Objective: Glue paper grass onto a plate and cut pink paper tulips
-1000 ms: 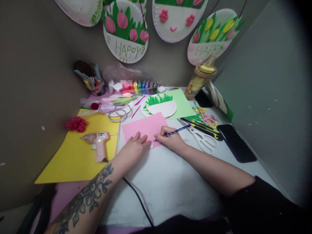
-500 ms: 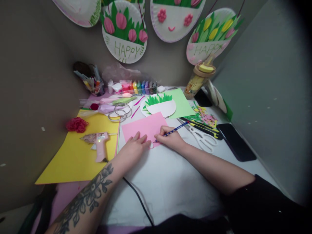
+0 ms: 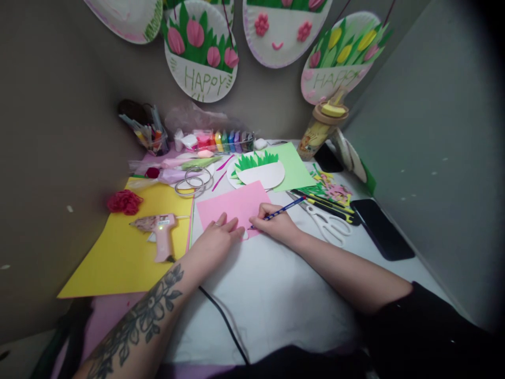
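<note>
A sheet of pink paper (image 3: 232, 202) lies on the white-covered table in front of me. My left hand (image 3: 221, 237) rests flat on its lower left part, fingers spread. In my right hand (image 3: 272, 223) is a dark blue patterned pencil (image 3: 284, 208), held slanted with its tip at the paper near the lower edge. Between the two hands the paper's lower edge has a small notch cut out. Just behind the pink sheet sits a white paper plate piece with green paper grass (image 3: 260, 171), partly on a light green sheet (image 3: 295, 168).
Left, a pink glue gun (image 3: 161, 231) and red yarn (image 3: 124, 202) lie on yellow paper (image 3: 114, 263). White-handled scissors (image 3: 327, 223), cutters and a phone (image 3: 382, 230) are at right. A tumbler (image 3: 321, 131) and clay packs (image 3: 221, 141) stand behind. A black cable (image 3: 224, 321) crosses the front.
Almost nothing differs. The pencil and both hands keep nearly the same place on the pink paper; the whole view has shifted very slightly.
</note>
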`<state>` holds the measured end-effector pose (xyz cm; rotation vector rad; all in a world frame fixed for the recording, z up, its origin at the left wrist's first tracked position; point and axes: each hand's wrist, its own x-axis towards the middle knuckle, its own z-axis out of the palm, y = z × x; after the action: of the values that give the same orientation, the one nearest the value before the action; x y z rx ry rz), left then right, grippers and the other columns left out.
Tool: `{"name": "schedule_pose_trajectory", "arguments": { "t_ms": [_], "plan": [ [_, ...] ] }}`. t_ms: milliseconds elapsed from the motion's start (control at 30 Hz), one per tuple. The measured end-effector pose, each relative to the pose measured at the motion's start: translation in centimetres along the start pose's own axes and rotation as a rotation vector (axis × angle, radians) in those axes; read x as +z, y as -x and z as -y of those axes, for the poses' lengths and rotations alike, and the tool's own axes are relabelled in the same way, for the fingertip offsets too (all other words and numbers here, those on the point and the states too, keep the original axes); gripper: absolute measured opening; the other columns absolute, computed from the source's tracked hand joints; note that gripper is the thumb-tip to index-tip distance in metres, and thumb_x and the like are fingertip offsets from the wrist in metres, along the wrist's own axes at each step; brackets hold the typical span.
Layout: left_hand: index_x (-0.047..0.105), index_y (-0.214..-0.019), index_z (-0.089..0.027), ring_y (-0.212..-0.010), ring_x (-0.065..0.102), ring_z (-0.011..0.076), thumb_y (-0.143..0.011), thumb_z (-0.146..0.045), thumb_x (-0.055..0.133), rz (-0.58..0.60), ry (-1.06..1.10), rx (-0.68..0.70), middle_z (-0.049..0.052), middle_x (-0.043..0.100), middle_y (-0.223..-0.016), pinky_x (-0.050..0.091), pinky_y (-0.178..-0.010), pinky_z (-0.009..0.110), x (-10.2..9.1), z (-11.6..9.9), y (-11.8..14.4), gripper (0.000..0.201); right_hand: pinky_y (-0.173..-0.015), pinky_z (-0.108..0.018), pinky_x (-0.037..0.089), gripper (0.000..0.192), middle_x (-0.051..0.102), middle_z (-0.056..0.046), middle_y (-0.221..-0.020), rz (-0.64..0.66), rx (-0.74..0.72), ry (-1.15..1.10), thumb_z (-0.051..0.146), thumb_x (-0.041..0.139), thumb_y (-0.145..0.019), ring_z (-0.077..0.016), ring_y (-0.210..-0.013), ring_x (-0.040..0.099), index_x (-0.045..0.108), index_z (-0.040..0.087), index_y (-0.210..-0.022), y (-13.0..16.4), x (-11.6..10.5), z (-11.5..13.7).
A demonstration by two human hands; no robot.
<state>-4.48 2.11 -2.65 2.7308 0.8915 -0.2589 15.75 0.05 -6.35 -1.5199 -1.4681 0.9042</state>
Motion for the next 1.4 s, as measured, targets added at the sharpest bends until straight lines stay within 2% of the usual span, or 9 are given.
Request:
{"name": "schedule_pose_trajectory", "arguments": {
  "t_ms": [233, 1400],
  "plan": [
    [0.051, -0.130, -0.020, -0.133, 0.035, 0.0350, -0.089, -0.009, 0.033, 0.013, 0.001, -0.011, 0.012, 0.048, -0.138, 0.041, -0.101, 0.050, -0.09, -0.11, -0.01, 0.046, -0.049, -0.022, 0.031, 0.029, 0.045, 0.006, -0.050, 0.020, 0.006, -0.020, 0.029, 0.064, -0.069, -0.0105, -0.050, 0.041, 0.040, 0.021, -0.054, 0.08, -0.06, 0.03],
    [0.052, -0.128, -0.021, -0.131, 0.037, 0.0335, -0.088, -0.008, 0.034, -0.003, -0.037, 0.008, 0.010, 0.051, -0.135, 0.041, -0.100, 0.047, 0.11, 0.05, -0.02, 0.046, -0.047, -0.021, 0.029, 0.024, 0.045, 0.006, -0.048, 0.054, 0.022, -0.042, 0.024, 0.061, -0.065, -0.0090, -0.048, 0.039, 0.041, 0.020, -0.052, 0.00, -0.22, 0.02]
  ]
}}
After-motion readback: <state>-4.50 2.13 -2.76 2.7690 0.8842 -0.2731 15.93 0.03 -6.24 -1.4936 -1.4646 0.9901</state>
